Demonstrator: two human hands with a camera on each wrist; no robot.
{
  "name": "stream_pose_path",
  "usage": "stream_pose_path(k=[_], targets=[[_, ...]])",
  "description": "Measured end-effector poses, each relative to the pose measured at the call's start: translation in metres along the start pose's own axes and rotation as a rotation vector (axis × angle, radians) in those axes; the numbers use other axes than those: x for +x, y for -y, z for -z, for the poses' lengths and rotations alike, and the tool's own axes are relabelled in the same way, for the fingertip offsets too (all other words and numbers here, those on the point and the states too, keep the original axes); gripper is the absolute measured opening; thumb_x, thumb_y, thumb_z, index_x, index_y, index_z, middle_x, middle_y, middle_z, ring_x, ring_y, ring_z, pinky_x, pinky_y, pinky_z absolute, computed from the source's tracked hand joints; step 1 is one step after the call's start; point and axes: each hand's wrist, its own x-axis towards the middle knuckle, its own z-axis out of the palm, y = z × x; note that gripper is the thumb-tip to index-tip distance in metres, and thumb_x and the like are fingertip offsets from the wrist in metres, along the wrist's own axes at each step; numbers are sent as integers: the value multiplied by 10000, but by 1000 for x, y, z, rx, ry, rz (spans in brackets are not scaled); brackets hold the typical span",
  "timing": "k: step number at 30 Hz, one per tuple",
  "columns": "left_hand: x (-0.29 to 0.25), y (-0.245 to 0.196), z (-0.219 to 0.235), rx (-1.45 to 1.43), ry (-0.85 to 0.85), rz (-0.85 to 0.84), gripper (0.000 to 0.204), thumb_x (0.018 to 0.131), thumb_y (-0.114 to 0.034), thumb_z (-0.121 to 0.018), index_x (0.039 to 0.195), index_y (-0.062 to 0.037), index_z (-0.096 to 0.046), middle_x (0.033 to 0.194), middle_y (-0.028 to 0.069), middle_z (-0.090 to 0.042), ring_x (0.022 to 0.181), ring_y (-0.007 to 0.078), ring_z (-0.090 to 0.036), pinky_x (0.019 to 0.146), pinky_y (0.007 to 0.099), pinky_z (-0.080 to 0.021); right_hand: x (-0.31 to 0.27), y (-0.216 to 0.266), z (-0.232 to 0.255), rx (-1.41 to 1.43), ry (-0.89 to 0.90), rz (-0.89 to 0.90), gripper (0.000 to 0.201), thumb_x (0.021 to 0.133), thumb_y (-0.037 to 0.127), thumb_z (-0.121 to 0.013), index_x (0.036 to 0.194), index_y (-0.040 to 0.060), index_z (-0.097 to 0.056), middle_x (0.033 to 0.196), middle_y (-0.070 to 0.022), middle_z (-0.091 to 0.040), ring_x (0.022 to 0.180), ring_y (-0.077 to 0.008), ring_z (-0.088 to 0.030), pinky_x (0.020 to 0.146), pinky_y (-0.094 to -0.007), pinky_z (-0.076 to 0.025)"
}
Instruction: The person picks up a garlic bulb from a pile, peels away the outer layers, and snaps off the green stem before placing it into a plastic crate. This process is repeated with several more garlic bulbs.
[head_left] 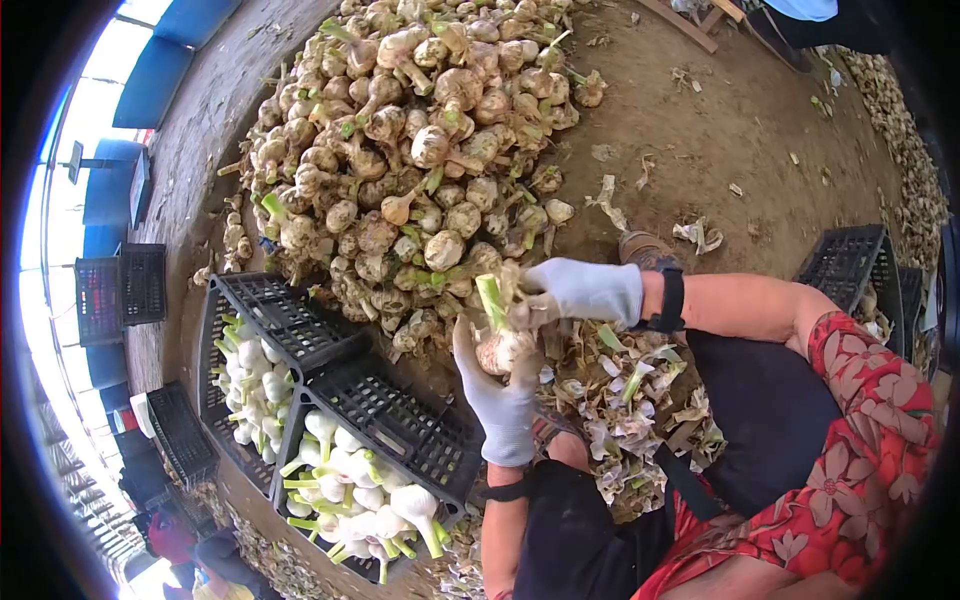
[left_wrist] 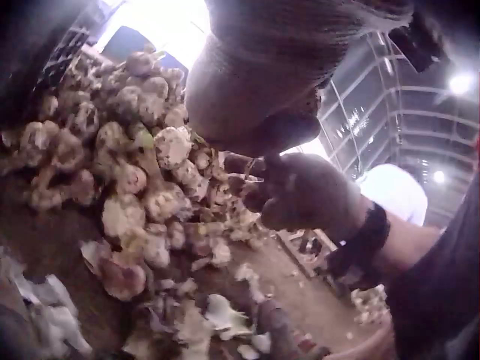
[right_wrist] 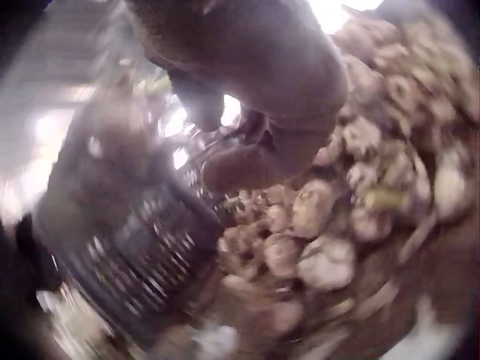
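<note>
In the head view my gloved left hand (head_left: 497, 412) grips a garlic bulb (head_left: 503, 352) from below, its cut green stem (head_left: 490, 300) pointing up. My gloved right hand (head_left: 590, 290) is right at the top of the bulb, fingers curled and pinching dry brown outer skin (head_left: 513, 285) beside the stem. From the left wrist view, the left hand (left_wrist: 262, 82) looms large, with the right hand (left_wrist: 307, 191) close by. The right wrist view is blurred; curled fingers of the right hand (right_wrist: 255, 97) show there.
A large heap of unpeeled garlic (head_left: 430, 150) lies ahead. Two black crates of white peeled garlic, one nearer (head_left: 400, 420) and one farther (head_left: 290, 320), stand at the left. Loose peelings (head_left: 640, 400) cover the ground between my legs. Another black crate (head_left: 850, 265) stands at right.
</note>
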Motion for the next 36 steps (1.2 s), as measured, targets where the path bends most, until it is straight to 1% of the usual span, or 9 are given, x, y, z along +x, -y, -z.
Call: stream_pose_path(k=[2, 10, 18, 19, 22, 23, 29, 31, 36], targets=[[0, -7, -9, 111, -23, -35, 836, 733, -189, -728, 1425, 50, -323, 1398, 203, -439, 1285, 268, -434, 1087, 349, -317, 4, -7, -12, -86, -119, 335, 573, 844, 510, -677, 1084, -7, -618, 877, -67, -672, 722, -97, -579, 659, -270, -495], [-2, -6, -17, -289, 66, 127, 1011, 756, -492, -740, 1444, 77, -265, 1305, 157, -497, 1124, 204, -543, 968, 327, -436, -18, 5, 12, 250, 65, -60, 353, 861, 325, -721, 973, -7, -679, 794, -30, -679, 789, -108, -608, 702, -296, -489], [2, -9, -23, -602, 227, 340, 920, 781, -570, -682, 1389, 44, -366, 1194, 108, -554, 1079, 170, -552, 932, 299, -453, -13, -14, 11, -538, -261, 567, 221, 812, 144, -657, 946, -31, -654, 882, -212, -656, 777, -277, -636, 711, -370, -489], [-6, -5, -31, -864, 1, 503, 817, 820, -643, -557, 1303, 9, -456, 1012, 107, -601, 749, 136, -581, 664, 259, -502, -12, -17, 9, -537, -291, 584, 217, 809, 131, -650, 957, -29, -655, 899, -213, -657, 800, -272, -640, 724, -368, -490], [5, 14, -13, -1399, 567, 676, 821, 813, -737, -437, 1231, -34, -509, 871, 116, -606, 446, 128, -435, 412, 259, -407, -11, -22, 2, -363, -322, 539, 222, 808, 100, -631, 992, -24, -655, 931, -204, -667, 858, -251, -649, 761, -358, -490], [3, 15, -15, -1300, 431, 744, 815, 838, -753, -337, 1175, -39, -539, 778, 106, -596, 318, 124, -273, 315, 251, -291, -11, -22, -4, -195, -291, 461, 228, 814, 95, -624, 1006, -23, -653, 929, -194, -674, 870, -238, -650, 770, -351, -490], [15, -18, -33, -610, 157, 280, 650, 928, -526, -485, 1355, -45, -395, 1041, 110, -617, 802, 194, -607, 636, 312, -506, 7, -47, -1, 33, -395, 31, 218, 892, 156, -567, 1026, 5, -651, 916, -152, -677, 872, -257, -666, 731, -356, -513], [5, 12, -41, -222, -58, -28, 659, 937, -400, -567, 1429, -52, -301, 1181, 88, -582, 1065, 210, -581, 934, 370, -465, -9, -26, -13, -296, -484, 379, 204, 913, 160, -554, 1029, 4, -613, 881, -149, -661, 838, -286, -654, 723, -364, -509], [13, 24, -21, -1040, -16, 514, 556, 948, -546, -461, 1242, -79, -527, 1139, 80, -613, 1034, 238, -598, 926, 400, -494, -20, -15, -46, -592, -244, 767, 171, 856, 89, -595, 1015, 26, -585, 907, -153, -636, 830, -344, -641, 739, -382, -515]])
